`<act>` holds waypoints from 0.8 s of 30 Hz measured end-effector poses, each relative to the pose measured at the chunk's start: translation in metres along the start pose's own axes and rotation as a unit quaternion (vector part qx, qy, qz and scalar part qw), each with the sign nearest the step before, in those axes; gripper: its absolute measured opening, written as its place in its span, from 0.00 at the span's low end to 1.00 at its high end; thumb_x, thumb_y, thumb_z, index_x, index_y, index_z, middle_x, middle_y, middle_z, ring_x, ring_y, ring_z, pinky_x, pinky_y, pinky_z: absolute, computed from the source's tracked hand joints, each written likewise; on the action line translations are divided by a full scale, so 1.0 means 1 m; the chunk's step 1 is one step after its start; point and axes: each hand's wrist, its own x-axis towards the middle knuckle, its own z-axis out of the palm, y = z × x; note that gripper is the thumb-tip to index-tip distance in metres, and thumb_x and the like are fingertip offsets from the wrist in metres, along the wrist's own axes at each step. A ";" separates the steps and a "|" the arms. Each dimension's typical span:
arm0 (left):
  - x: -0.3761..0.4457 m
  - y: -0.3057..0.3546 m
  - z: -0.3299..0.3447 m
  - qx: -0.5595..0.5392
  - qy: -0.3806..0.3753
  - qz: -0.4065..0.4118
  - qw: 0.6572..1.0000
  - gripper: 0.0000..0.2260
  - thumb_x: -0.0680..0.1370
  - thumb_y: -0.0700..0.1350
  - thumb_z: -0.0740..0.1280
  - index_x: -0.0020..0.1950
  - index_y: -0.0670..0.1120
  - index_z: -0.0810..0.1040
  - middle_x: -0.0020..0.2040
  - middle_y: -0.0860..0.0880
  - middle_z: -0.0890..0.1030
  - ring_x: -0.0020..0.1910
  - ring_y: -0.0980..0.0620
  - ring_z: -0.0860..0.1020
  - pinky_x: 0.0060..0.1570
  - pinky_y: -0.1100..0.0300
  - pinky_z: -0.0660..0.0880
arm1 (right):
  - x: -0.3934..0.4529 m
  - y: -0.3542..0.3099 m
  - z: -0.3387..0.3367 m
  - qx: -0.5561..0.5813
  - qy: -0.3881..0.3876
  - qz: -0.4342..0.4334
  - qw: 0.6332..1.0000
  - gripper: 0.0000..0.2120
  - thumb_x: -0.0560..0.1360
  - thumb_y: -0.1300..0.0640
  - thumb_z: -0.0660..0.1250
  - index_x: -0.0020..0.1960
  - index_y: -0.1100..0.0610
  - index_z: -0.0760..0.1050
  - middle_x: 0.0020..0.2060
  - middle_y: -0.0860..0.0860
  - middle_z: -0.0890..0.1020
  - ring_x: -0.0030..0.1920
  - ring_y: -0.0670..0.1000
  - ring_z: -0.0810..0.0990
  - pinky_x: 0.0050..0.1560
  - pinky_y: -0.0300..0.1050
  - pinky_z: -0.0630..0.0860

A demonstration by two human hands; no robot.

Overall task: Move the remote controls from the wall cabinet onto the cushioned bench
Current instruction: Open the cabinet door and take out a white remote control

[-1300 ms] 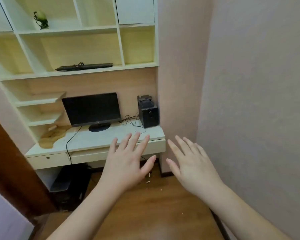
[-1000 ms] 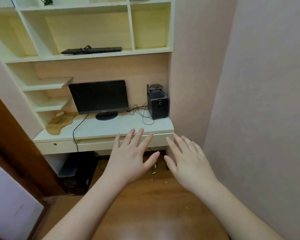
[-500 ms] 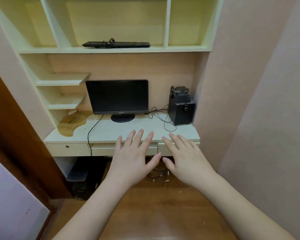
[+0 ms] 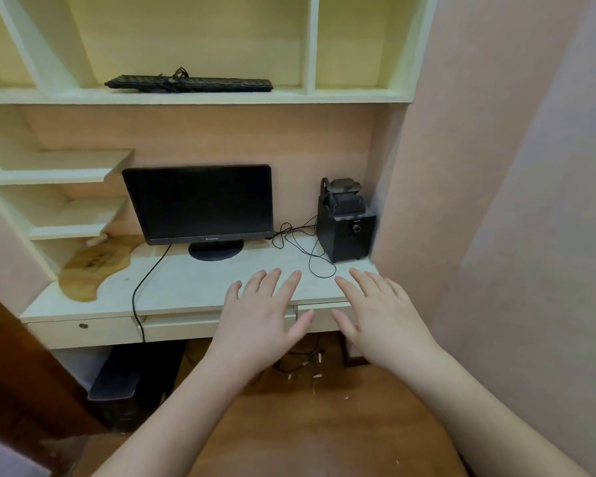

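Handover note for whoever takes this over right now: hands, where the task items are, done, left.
Left hand: open, fingers spread, holding nothing, held out in front of the desk.
Right hand: open, empty, beside the left.
Remotes: none identifiable in this view. A long black keyboard lies on the shelf above the monitor; small dark items sit on top of the speaker, too unclear to call remotes.
Bench: not in view.
Done: nothing moved, as far as this view shows.
Left: find the remotes, pick them up, carry them to the bench.
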 end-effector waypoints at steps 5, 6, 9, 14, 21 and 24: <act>0.067 0.006 0.006 0.018 -0.003 0.017 1.000 0.31 0.76 0.69 0.45 0.76 0.60 0.48 0.77 0.53 0.59 0.76 0.50 0.55 0.72 0.44 0.57 | 0.052 0.037 0.005 0.035 0.012 -0.023 0.999 0.27 0.79 0.41 0.52 0.75 0.50 0.58 0.73 0.51 0.66 0.73 0.53 0.63 0.72 0.51 0.57; 0.081 0.008 0.006 0.022 -0.003 0.015 1.000 0.30 0.76 0.69 0.45 0.76 0.60 0.49 0.77 0.53 0.59 0.76 0.50 0.56 0.72 0.43 0.57 | 0.063 0.046 0.005 0.041 0.012 -0.027 0.999 0.27 0.80 0.41 0.52 0.76 0.49 0.55 0.75 0.50 0.62 0.74 0.52 0.59 0.73 0.50 0.54; 0.121 0.017 -0.002 0.042 0.013 0.012 0.999 0.29 0.77 0.68 0.46 0.76 0.59 0.52 0.76 0.52 0.61 0.76 0.50 0.56 0.72 0.45 0.56 | 0.098 0.076 0.003 0.052 0.013 -0.035 0.998 0.27 0.80 0.41 0.50 0.77 0.49 0.52 0.76 0.49 0.59 0.75 0.51 0.56 0.74 0.49 0.52; 0.180 0.029 -0.018 0.052 0.050 0.005 0.997 0.30 0.75 0.67 0.44 0.76 0.58 0.57 0.74 0.53 0.65 0.74 0.51 0.60 0.71 0.46 0.58 | 0.153 0.115 -0.004 0.046 0.067 -0.031 0.996 0.26 0.78 0.42 0.52 0.73 0.53 0.65 0.71 0.53 0.70 0.71 0.54 0.66 0.70 0.52 0.63; 0.252 0.026 -0.061 0.090 0.108 0.023 0.990 0.33 0.73 0.67 0.41 0.75 0.56 0.59 0.73 0.52 0.67 0.73 0.51 0.62 0.69 0.46 0.61 | 0.231 0.145 -0.042 0.065 0.109 -0.047 0.991 0.27 0.79 0.42 0.53 0.75 0.49 0.58 0.74 0.49 0.62 0.74 0.50 0.57 0.71 0.47 0.55; 0.286 0.020 -0.082 0.098 0.139 0.033 0.985 0.31 0.74 0.66 0.44 0.74 0.56 0.60 0.72 0.52 0.68 0.71 0.51 0.64 0.67 0.47 0.63 | 0.262 0.139 -0.062 0.065 0.123 -0.061 0.988 0.26 0.79 0.43 0.53 0.75 0.49 0.57 0.74 0.49 0.61 0.74 0.50 0.56 0.71 0.48 0.55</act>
